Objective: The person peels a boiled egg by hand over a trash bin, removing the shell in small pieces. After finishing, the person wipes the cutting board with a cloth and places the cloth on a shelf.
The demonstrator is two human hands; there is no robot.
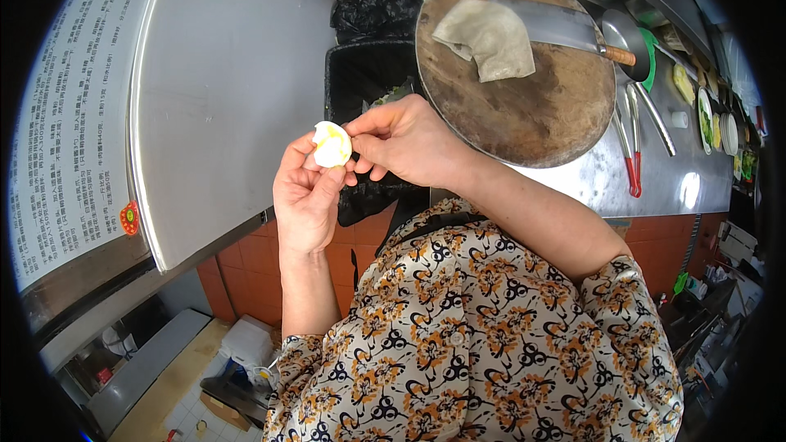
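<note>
My left hand (pixel 310 187) holds a small, pale white and yellow piece of food (pixel 332 145) between thumb and fingers; glare hides its detail, and I cannot tell its kind. From the right, the thumb and fingertips of my right hand (pixel 399 141) pinch its edge. Both hands are over a black-lined bin (pixel 334 73), where some green scraps show behind my right hand. Right of the bin stands a round wooden chopping block (pixel 540 110), on which lie a folded beige cloth (pixel 491 43) and a cleaver (pixel 552 27) with a wooden handle, the blade partly under the cloth.
A grey metal panel (pixel 227 92) fills the left side, beside a sheet bearing writing (pixel 73 123). On the steel counter (pixel 675 190) at right lie red-handled tongs (pixel 632 153), a wok ladle (pixel 656 120) and a plate of greens (pixel 705 120).
</note>
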